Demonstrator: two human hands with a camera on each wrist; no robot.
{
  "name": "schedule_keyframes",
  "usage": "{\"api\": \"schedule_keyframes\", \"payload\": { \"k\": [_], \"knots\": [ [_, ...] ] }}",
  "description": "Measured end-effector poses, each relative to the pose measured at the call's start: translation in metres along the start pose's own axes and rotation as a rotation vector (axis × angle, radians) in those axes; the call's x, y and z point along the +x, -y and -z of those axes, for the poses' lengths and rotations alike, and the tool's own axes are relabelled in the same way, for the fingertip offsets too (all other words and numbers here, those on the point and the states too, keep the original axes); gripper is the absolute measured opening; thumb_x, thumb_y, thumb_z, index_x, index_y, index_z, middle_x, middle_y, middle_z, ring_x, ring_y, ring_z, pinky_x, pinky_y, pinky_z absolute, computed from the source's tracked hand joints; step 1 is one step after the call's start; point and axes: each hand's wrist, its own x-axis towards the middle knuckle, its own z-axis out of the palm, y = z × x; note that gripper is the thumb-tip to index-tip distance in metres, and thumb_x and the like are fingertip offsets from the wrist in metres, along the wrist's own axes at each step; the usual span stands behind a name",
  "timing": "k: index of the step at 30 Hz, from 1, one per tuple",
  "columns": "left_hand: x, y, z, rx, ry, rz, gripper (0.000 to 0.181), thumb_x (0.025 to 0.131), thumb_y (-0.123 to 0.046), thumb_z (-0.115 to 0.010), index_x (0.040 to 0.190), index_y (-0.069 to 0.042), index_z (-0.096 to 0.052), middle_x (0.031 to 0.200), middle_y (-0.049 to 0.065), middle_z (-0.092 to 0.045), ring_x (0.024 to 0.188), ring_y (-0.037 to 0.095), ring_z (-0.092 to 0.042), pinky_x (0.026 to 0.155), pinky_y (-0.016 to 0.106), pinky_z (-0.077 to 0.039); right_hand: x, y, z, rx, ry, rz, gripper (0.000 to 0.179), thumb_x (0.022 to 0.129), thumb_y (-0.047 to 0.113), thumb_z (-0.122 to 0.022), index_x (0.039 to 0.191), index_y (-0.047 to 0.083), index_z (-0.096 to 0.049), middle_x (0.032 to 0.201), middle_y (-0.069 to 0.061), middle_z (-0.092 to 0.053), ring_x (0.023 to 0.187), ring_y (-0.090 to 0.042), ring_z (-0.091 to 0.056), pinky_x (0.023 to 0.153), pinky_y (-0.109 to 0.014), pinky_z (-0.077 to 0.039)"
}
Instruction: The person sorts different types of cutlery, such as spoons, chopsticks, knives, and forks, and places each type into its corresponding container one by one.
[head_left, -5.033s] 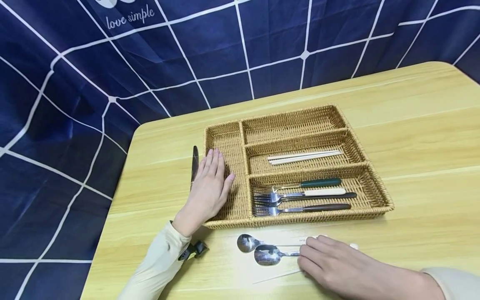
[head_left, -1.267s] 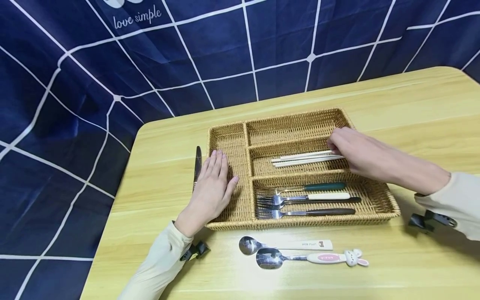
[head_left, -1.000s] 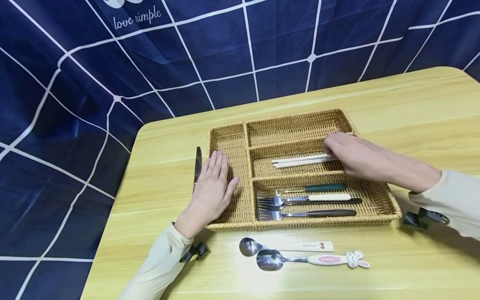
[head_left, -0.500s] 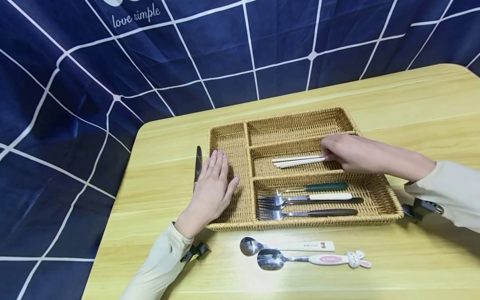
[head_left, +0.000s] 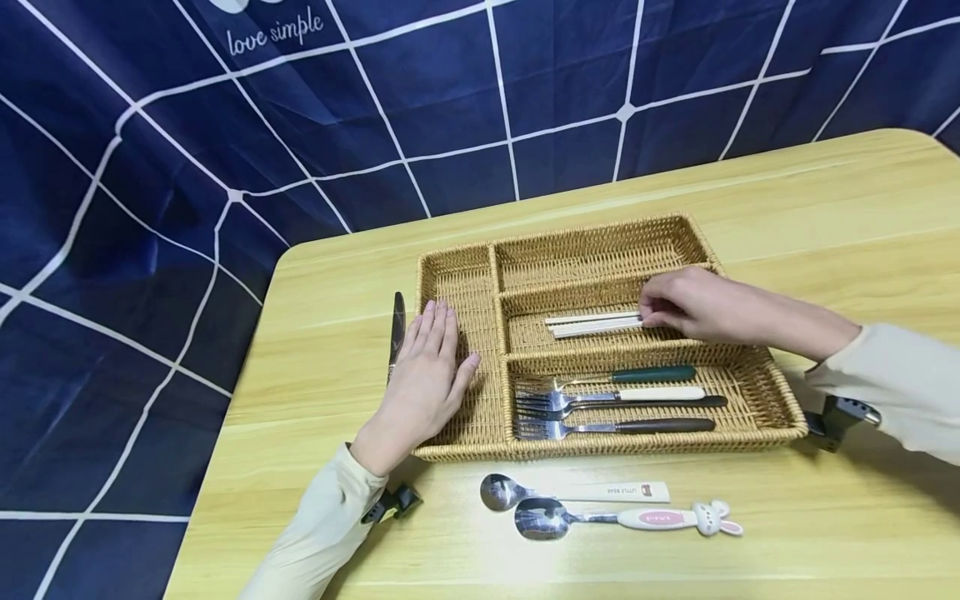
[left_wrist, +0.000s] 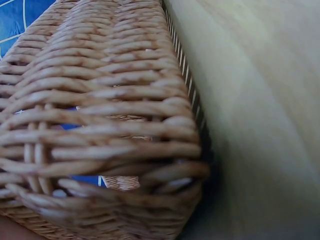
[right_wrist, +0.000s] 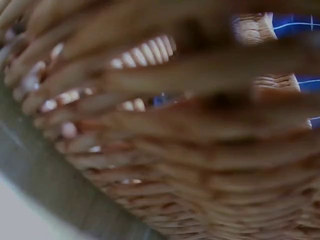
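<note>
In the head view, my left hand (head_left: 422, 385) lies with straight fingers over the left rim of a divided wicker tray (head_left: 607, 448). My right hand (head_left: 693, 304) reaches into the tray's middle compartment, with thumb and fingers pinching the right part of several white chopsticks (head_left: 592, 326). The chopsticks lie side by side, and their right ends are hidden under the hand. Woven wicker wall (left_wrist: 100, 120) fills most of the left wrist view, and blurred wicker (right_wrist: 200, 150) fills the right wrist view.
The front compartment holds several forks (head_left: 645, 393). In front of the tray lie a spoon (head_left: 615, 492) with a plain white handle and a spoon (head_left: 652, 518) with a rabbit-shaped end. A table knife (head_left: 397, 325) lies left of the tray. A blue curtain (head_left: 450, 108) hangs behind.
My right hand has moved from the spoons into the middle compartment, and the thin stick from the table is gone. It then shifted left along the chopsticks, now closer together. My left hand stays.
</note>
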Motion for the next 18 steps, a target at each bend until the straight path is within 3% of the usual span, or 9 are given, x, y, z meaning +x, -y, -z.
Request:
{"api": "schedule_keyframes", "payload": {
  "k": [4,13,18],
  "knots": [
    [0.000,0.000,0.001,-0.003,-0.001,0.001,0.065,0.105,-0.038,-0.031,0.148,0.010,-0.017,0.155,0.027,-0.016,0.146,0.036,-0.009,0.120,0.043,-0.004,0.001,0.002,0.000,-0.024,-0.023,-0.009,0.025,0.075,0.004,-0.079,0.071,0.019,-0.059,0.069,0.016,-0.053,0.060,0.003,-0.046,0.053,-0.020,-0.048],
    [-0.001,-0.001,0.002,-0.007,0.001,-0.005,0.065,0.105,-0.037,-0.032,0.148,0.011,-0.020,0.155,0.027,-0.016,0.146,0.036,-0.010,0.120,0.045,-0.007,0.000,0.009,0.002,-0.032,-0.008,-0.115,0.025,0.079,0.004,-0.077,0.070,0.020,-0.060,0.066,0.015,-0.054,0.058,0.002,-0.046,0.051,-0.020,-0.046],
    [-0.001,0.000,0.001,-0.006,-0.008,-0.013,0.066,0.105,-0.038,-0.031,0.148,0.011,-0.020,0.154,0.027,-0.017,0.145,0.037,-0.011,0.120,0.045,-0.008,-0.005,0.012,0.010,-0.075,-0.048,-0.054,0.020,0.077,0.004,-0.077,0.075,0.019,-0.064,0.071,0.014,-0.059,0.062,0.001,-0.052,0.054,-0.023,-0.051]
  ]
}}
